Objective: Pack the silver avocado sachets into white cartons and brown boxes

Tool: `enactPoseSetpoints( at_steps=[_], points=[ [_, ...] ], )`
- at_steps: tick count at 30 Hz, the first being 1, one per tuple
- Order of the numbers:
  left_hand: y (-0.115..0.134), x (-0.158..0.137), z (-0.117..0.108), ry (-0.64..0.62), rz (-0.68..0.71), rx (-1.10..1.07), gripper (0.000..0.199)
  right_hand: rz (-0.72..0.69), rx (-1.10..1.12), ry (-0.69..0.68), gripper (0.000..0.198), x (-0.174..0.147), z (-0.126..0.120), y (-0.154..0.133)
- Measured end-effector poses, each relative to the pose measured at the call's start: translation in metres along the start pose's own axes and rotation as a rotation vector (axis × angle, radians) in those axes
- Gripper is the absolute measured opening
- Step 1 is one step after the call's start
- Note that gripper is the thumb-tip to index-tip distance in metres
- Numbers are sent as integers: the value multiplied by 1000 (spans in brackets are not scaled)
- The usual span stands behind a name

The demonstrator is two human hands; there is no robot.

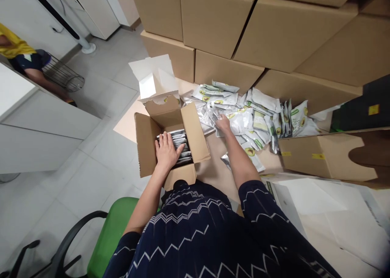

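An open brown cardboard box (pixel 148 148) stands in front of me with its flaps spread. Inside it is a row of silvery foil packets (pixel 183 146) standing on edge. My left hand (pixel 167 151) lies on top of these packets with its fingers stretched out. To the right, my right hand (pixel 224 124) is at the left part of a loose heap of white and green foil packets with avocado pictures (pixel 242 121). Its fingers are closed on the edge of a silvery foil packet (pixel 213 114); the fingertips are partly hidden.
Large cartons (pixel 216 22) are stacked behind the heap. A white open box (pixel 155 77) stands beyond the brown one. At right lie an open carton (pixel 329 156) and white card (pixel 335 205). A green chair (pixel 114 225) is at lower left; another person (pixel 21 50) sits far left.
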State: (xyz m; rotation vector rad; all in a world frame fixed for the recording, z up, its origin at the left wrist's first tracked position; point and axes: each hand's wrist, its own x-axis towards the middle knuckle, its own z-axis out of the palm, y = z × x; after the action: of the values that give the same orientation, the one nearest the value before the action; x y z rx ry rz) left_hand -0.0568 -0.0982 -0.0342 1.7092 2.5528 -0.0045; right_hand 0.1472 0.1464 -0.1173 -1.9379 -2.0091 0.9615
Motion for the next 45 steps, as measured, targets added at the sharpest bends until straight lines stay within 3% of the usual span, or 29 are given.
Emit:
enactPoseSetpoints(
  at_steps=[2, 7, 12, 15, 18, 21, 23, 25, 28, 31, 34, 37, 41, 45],
  points=[
    [0, 0, -1, -2, 0, -2, 86, 34, 179, 16, 46, -12, -4, 14],
    [0, 0, -1, -2, 2, -11, 84, 134, 943, 154, 31, -54, -2, 46],
    [1, -1, 0, 0, -6, -14, 83, 290, 1003, 312, 34, -73, -8, 59],
    [1, -1, 0, 4, -1, -14, 84, 161, 1058, 352, 34, -79, -31, 40],
    [1, -1, 0, 4, -3, -15, 84, -200, 1074, 291, 33, -88, -70, -5],
    [1, -1, 1, 8, -7, -16, 85, -510, 881, 132, 29, -101, -108, -67],
    [1, -1, 1, 15, -3, -12, 85, -680, 682, -15, 30, -108, -121, -111],
    [0, -1, 3, 15, -2, -10, 84, -842, 462, -139, 32, -110, -118, -151],
    [0, -1, 5, 12, -5, -12, 82, -1000, 165, -250, 29, -105, -87, -194],
    [0, -2, 5, 11, -6, -14, 83, -994, 1, -334, 25, -93, -38, -212],
    [1, -3, 3, 1, -8, -12, 83, -869, -63, -409, 30, -80, 7, -212],
    [3, -3, 1, -20, -10, -17, 83, -793, -267, -522, 31, -74, 36, -210],
    [2, -4, 0, -31, -9, -31, 82, -812, -643, -670, 30, -76, 50, -217],
    [2, -4, -2, -30, -19, -44, 83, -808, -789, -685, 32, -79, 47, -222]
  ],
)
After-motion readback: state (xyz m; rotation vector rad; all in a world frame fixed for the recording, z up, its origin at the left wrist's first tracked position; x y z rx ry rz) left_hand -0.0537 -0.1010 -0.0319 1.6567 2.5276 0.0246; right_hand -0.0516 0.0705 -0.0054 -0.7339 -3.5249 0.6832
